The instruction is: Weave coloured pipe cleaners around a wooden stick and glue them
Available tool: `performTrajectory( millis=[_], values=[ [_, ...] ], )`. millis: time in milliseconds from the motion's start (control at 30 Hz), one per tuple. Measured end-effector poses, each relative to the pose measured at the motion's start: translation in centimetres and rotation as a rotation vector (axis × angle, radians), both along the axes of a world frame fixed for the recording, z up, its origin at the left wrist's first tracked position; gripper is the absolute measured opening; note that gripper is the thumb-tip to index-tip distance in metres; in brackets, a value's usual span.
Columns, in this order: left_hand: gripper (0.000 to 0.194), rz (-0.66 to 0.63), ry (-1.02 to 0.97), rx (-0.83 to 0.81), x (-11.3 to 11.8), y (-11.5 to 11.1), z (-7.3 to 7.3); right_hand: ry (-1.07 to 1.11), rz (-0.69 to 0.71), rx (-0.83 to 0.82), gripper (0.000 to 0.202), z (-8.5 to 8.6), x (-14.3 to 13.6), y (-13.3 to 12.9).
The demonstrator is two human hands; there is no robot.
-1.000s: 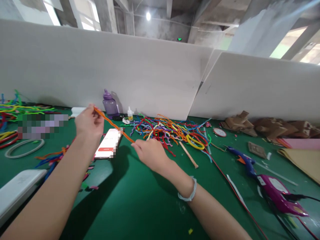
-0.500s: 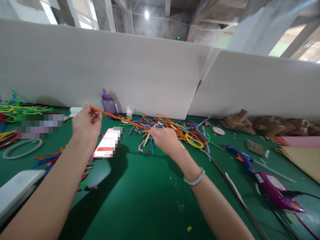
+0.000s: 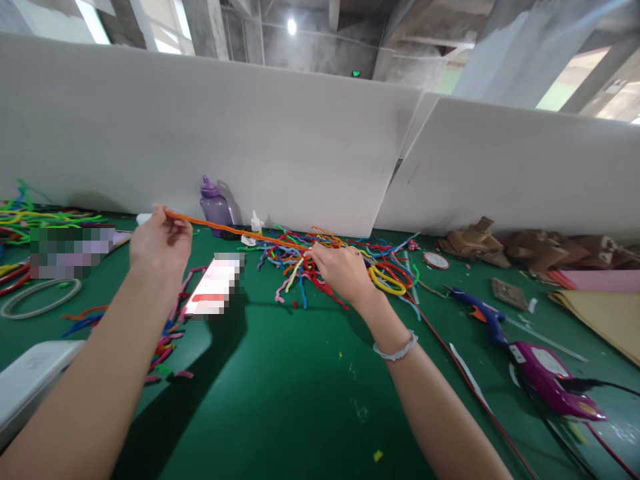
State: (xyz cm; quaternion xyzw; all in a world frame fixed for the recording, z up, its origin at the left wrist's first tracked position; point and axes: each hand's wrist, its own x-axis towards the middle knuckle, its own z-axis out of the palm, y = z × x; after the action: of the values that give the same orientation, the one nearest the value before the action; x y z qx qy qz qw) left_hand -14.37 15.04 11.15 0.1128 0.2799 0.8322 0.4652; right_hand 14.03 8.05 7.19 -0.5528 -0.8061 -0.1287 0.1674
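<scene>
An orange pipe cleaner stretches nearly straight between my two hands, above the green table. Its left end is pinched by my left hand, raised near the white partition. My right hand is closed around the other end, over a heap of coloured pipe cleaners. Red, blue, yellow and pink strands poke out under and beside the right hand. A phone with a lit screen lies on the table between my forearms.
At the back stand a purple bottle and a small glue bottle. To the right lie a blue and purple glue gun with its cable, cardboard pieces and brown paper. A white box sits at left.
My left hand has moved left, and my right hand slightly right along the orange pipe cleaner. More of the pipe cleaner spans the gap, and red strands now show below my right hand.
</scene>
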Motion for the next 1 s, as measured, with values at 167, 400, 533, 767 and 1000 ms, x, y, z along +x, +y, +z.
performTrajectory(
  millis=[167,400,533,767,1000],
  values=[
    [0.024,-0.004,-0.002,0.002,-0.4,0.1,0.0,0.044,0.025,-0.008,0.033,-0.1,0.2,0.2],
    [0.024,-0.070,-0.040,-0.011,-1.4,0.7,-0.3,0.732,0.366,-0.388,0.030,0.0,0.4,0.5],
    [0.025,-0.124,-0.066,-0.028,-1.7,1.0,-0.9,1.339,0.665,-0.967,0.026,-0.4,1.0,0.6],
    [0.021,-0.151,-0.056,-0.025,-1.3,1.1,-1.2,1.402,0.793,-1.080,0.037,-1.7,0.9,0.8],
    [0.028,-0.053,0.101,-0.009,-3.6,1.3,-0.6,0.842,0.736,-0.874,0.036,-1.0,-2.9,-2.4]
  ],
)
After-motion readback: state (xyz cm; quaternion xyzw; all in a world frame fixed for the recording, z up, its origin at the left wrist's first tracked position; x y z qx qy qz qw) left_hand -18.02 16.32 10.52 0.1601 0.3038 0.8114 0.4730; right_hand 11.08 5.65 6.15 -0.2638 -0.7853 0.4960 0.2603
